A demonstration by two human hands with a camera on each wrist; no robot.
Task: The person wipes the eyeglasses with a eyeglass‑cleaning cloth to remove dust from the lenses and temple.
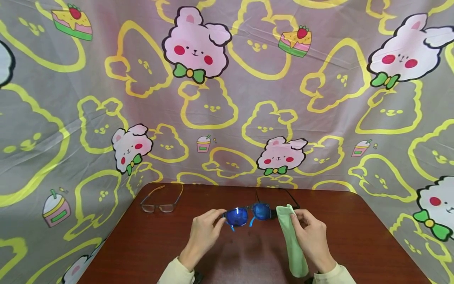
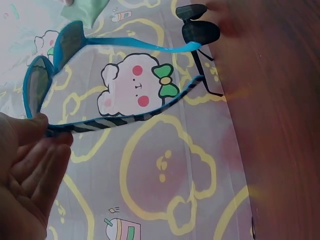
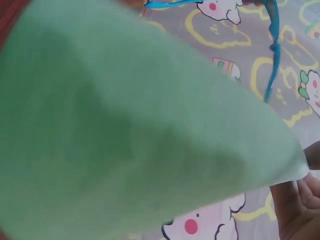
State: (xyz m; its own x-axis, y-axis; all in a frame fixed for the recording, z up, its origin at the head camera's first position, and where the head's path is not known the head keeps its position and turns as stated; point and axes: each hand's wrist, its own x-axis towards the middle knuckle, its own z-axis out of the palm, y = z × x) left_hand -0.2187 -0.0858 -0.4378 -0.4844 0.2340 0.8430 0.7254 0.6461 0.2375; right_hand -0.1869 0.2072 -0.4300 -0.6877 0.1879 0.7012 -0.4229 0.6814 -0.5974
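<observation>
My left hand [image 1: 203, 232] pinches a pair of sunglasses [image 1: 237, 217] by one outer corner of the frame. Their lenses shine mirror-blue in the head view. Seen from the left wrist, the frame is blue inside, and the near temple arm [image 2: 100, 123] has dark and pale stripes; both arms are unfolded. On the other side, my right hand [image 1: 312, 236] pinches a light green cloth [image 1: 292, 240] between thumb and fingers near its upper edge. The cloth hangs down beside the sunglasses and fills much of the right wrist view, hiding what lies behind it.
Clear-lensed eyeglasses [image 1: 158, 208] lie on the brown table [image 1: 134, 244] at the back left, arms unfolded. Black sunglasses [image 2: 201, 32] stand farther back, partly hidden by the held pair and cloth in the head view. A cartoon-printed curtain [image 1: 213, 102] encloses the table's back and sides.
</observation>
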